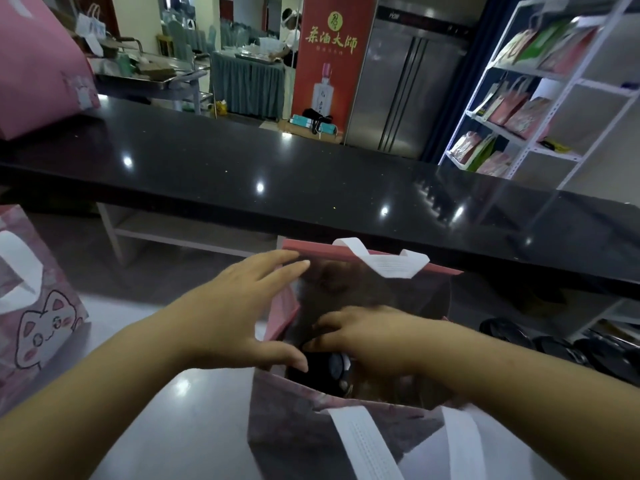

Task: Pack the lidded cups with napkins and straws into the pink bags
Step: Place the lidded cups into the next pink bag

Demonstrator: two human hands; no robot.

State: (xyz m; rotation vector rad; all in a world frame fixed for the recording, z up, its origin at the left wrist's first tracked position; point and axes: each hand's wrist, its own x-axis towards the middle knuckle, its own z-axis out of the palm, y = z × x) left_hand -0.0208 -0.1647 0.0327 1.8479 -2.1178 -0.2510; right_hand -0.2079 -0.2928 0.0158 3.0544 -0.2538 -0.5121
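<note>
At 6 o'clock, nearest the person, a pink bag (287,410) stands open on a pale glossy worktop (156,393). Its near rim carries a white handle (360,441) that flops toward the camera. The far rim, with a second white handle (384,263), stands just short of the counter's overhang.

The lidded cup (332,365) sits low inside the bag, against the left wall of the mouth; only its dark top shows. The right hand (370,336) reaches in from 4 o'clock with its fingers curled down over that lid, holding it; the thumb is hidden. The left hand (239,313) comes from 8 o'clock, flat and spread. Its fingers lie straight along the bag's left edge and its thumb points toward the cup, and it grips nothing.

At 9 o'clock a second pink bag with a cat print (41,306) stands well apart, with bare worktop between the two. At 4 o'clock dark round lids (554,344) lie on a lower shelf.

Beyond, a black polished counter (311,174) runs from 9 to 3 o'clock, its near edge hanging over the work area. At 10 o'clock a large pink bag (34,64) rests on it. Farther off stand a red banner (332,64) at 12, a steel refrigerator (408,81) at 1 and a white rack of packets (554,98) at 2.
</note>
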